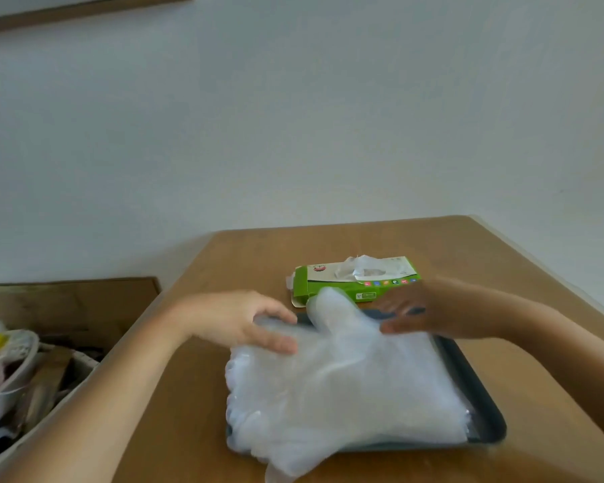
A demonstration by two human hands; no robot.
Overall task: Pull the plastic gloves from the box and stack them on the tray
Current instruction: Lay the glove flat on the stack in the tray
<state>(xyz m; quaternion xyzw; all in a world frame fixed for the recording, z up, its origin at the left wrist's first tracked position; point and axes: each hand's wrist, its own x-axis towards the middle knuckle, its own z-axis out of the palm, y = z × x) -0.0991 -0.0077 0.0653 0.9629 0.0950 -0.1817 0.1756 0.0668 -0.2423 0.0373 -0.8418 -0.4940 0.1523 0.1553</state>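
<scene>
A person's view down onto a wooden table (502,259), with both bare forearms reaching in. Between the hands and just nearer than them lies a dark tray (482,406), almost covered by a thick, cloudy pile of clear plastic gloves (346,388). The gloves' finger ends lie on the left hand's side and spill over the tray's near and left edges. The left hand (238,318) sits at the pile's far left corner, thumb and fingers curled round the edge of the top glove (328,308), whose thumb part stands up between the two hands. The right hand (433,308) is blurred at the pile's far right corner, its fingers pointing toward the left hand, at or just above the plastic. Whether it pinches the glove or lies loose cannot be told. Just beyond the hands a green box (332,287) lies flat, with a crumpled next glove (360,268) poking from its top opening. Judging by the depth of the pile, the work looks well along: many gloves are stacked, and the top one seems to be in the middle of being laid down or smoothed. The glove showing in the box suggests more are left to pull. Left of the left arm, lower than the table, sits a bin of clutter (14,371).
</scene>
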